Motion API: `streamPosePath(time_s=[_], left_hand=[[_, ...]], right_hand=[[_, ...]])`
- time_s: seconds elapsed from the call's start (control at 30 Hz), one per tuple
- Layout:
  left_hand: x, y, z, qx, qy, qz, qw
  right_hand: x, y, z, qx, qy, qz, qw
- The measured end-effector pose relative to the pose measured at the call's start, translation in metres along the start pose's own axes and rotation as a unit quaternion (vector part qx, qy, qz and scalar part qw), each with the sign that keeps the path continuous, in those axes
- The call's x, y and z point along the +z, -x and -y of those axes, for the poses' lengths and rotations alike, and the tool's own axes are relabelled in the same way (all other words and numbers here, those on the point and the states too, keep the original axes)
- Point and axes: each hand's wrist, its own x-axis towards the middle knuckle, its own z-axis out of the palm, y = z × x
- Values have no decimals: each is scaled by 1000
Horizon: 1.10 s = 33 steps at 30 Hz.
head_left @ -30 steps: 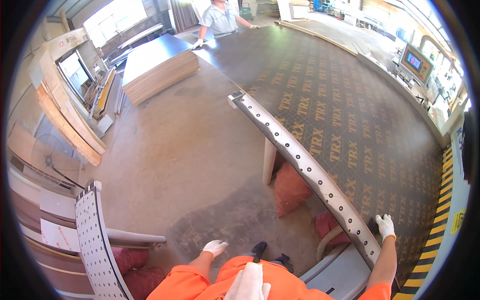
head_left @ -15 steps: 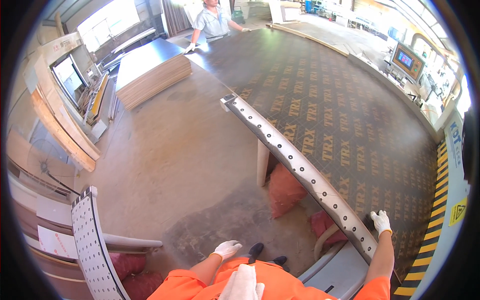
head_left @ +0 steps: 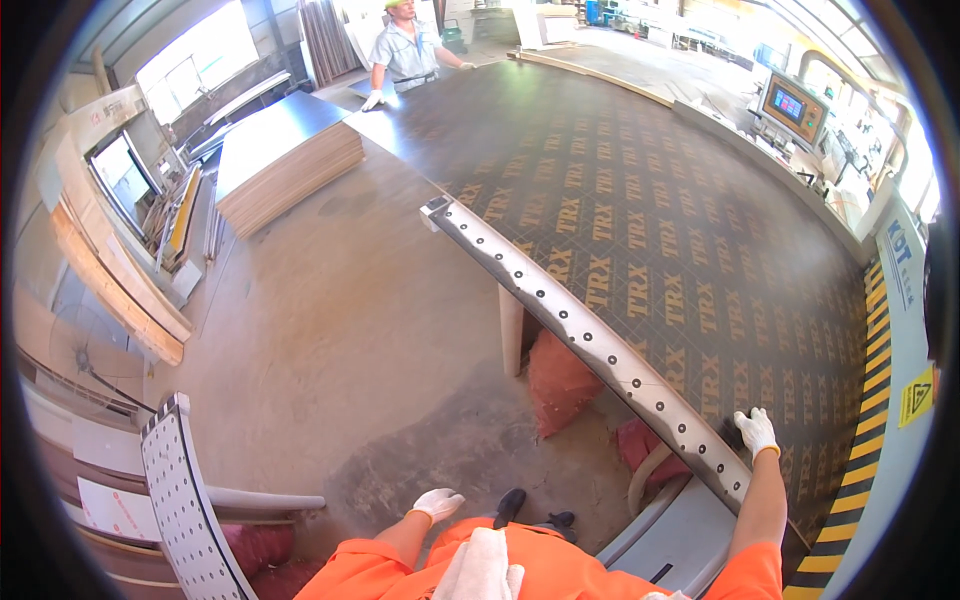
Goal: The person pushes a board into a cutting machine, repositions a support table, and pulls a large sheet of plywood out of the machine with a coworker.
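Lying under the right hand (head_left: 757,431) is a dark panel (head_left: 650,190).

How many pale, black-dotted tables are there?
2: one table at lower left, another table along the left edge of the dark panel, by the right hand. More may be hidden beneath it.

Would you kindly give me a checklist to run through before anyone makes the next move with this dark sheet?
1. Right grip gloved and over the dark sheet: ok.
2. Right grip pressing firmly: cannot tell.
3. Left grip gloved and away from the sheet: ok.
4. Co-worker in place at the sheet's far end: ok.
5. Red sack apart from the shoes: ok.
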Motion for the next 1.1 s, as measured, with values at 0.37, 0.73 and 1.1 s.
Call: streamPosePath(time_s=[0.37, 0.73, 1.1], left_hand=[[-11, 5, -53, 19, 1, 7, 1000], [-12, -4, -65, 27, -16, 3, 1000], [-1, -30, -54, 34, -16, -7, 999]], right_hand=[[-21, -4, 4, 19, -14, 25, 999], [-23, -14, -1, 28, -24, 22, 999], [-23, -31, -3, 19, -15, 35, 999]])
